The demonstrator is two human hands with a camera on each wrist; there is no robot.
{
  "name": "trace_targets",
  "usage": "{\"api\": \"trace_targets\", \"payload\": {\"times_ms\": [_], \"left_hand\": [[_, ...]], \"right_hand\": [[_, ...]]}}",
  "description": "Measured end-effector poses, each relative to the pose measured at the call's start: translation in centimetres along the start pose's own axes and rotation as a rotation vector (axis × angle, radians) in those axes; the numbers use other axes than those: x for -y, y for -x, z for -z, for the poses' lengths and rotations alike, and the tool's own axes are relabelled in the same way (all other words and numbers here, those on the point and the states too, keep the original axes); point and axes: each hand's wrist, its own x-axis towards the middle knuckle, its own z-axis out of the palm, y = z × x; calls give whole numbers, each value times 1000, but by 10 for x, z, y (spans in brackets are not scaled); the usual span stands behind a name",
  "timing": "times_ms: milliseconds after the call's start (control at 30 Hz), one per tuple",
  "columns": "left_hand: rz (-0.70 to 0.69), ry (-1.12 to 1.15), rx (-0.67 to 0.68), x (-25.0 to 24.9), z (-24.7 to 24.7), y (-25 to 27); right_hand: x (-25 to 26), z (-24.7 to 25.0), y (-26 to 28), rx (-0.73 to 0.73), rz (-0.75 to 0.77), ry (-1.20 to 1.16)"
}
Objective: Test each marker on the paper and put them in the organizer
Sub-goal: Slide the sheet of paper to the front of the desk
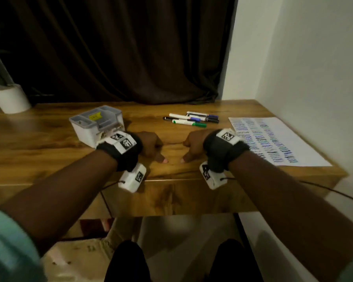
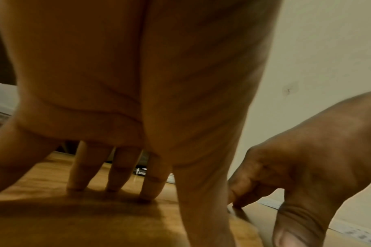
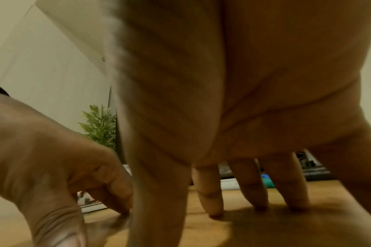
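Several capped markers (image 1: 192, 119) lie in a loose bunch on the wooden table (image 1: 49, 143), among them a green one (image 1: 189, 123) and blue and black ones. A white paper (image 1: 277, 139) covered in scribble rows lies at the right. The grey-and-white organizer (image 1: 96, 124) stands at the left. My left hand (image 1: 151, 145) and right hand (image 1: 194, 144) rest fingertips-down on the table, side by side, in front of the markers. Neither holds anything. In the wrist views the left fingers (image 2: 117, 170) and right fingers (image 3: 252, 183) touch the wood.
A dark curtain (image 1: 120, 47) hangs behind the table and a white wall (image 1: 314, 58) borders its right side. A white pot (image 1: 10, 98) stands at the far left, with a green plant (image 3: 100, 127) showing in the right wrist view. The table's front edge (image 1: 171, 180) lies under my wrists.
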Motion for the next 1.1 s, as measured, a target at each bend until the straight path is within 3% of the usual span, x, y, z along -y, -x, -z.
{"api": "trace_targets", "payload": {"times_ms": [267,500,667,767,933,1100], "left_hand": [[44,142,-74,-3,-13,26],[-13,115,-30,3,1,15],[-55,124,-30,13,2,0],[-58,155,-39,15,0,-5],[-53,178,-64,18,-4,-7],[-67,166,-31,11,-1,-5]], "right_hand": [[6,-12,31,-38,7,-76],[-8,10,6,13,23,-120],[-51,26,-5,5,87,-448],[-82,26,2,-59,30,-470],[-144,-12,31,-105,-295,-206],[-168,-66,79,-115,-327,-248]]}}
